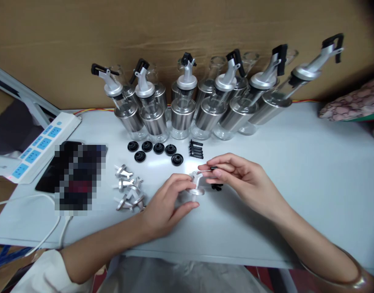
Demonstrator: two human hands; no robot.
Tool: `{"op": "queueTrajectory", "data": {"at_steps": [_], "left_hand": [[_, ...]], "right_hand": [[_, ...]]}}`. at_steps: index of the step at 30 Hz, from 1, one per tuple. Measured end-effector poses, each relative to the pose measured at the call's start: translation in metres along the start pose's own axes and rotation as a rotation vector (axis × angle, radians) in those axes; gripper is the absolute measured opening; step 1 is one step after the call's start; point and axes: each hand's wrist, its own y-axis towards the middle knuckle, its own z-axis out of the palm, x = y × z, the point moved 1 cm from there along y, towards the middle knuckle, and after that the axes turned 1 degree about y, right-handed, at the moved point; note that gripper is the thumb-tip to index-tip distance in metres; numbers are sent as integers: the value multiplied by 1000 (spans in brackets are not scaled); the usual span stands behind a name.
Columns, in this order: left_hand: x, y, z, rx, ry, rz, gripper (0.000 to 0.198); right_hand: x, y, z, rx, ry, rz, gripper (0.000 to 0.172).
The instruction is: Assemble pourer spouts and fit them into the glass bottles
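My left hand point(162, 203) is closed around a silver bottle pourer spout point(195, 191), its flange facing down and its neck tilted up. Between the fingertips of my right hand point(243, 177) is a small black part point(214, 167), with a thin pale line beside it that I cannot make out. The fingertips come close to the top of the spout; whether they touch it is unclear. Under my right hand lie small black pieces point(217, 186), partly hidden. Left of my left hand is a pile of similar silver spouts point(126, 185).
Several glass and steel bottles point(183, 114) with pourers stand along the cardboard wall point(174, 24). Before them lie black ribbed stoppers point(159, 148) and a row of black levers point(196, 149). A power strip point(43, 144), phones point(57, 171) and a white cable point(64, 228) occupy the left side.
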Motion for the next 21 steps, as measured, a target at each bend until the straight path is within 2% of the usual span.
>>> {"op": "queueTrajectory", "data": {"at_steps": [5, 8, 11, 15, 21], "left_hand": [[0, 0, 0, 10, -6, 4, 33], [0, 0, 0, 12, -6, 2, 34], [0, 0, -1, 11, 2, 4, 35], [-1, 1, -2, 16, 22, 1, 33], [-3, 1, -2, 33, 64, -4, 28]], "right_hand": [[2, -2, 4, 31, -161, -60, 25], [5, -3, 4, -26, -266, -155, 16], [6, -3, 3, -95, -243, -178, 13], [4, -4, 4, -113, -229, -149, 18], [4, -5, 4, -92, -282, -307, 6]]}}
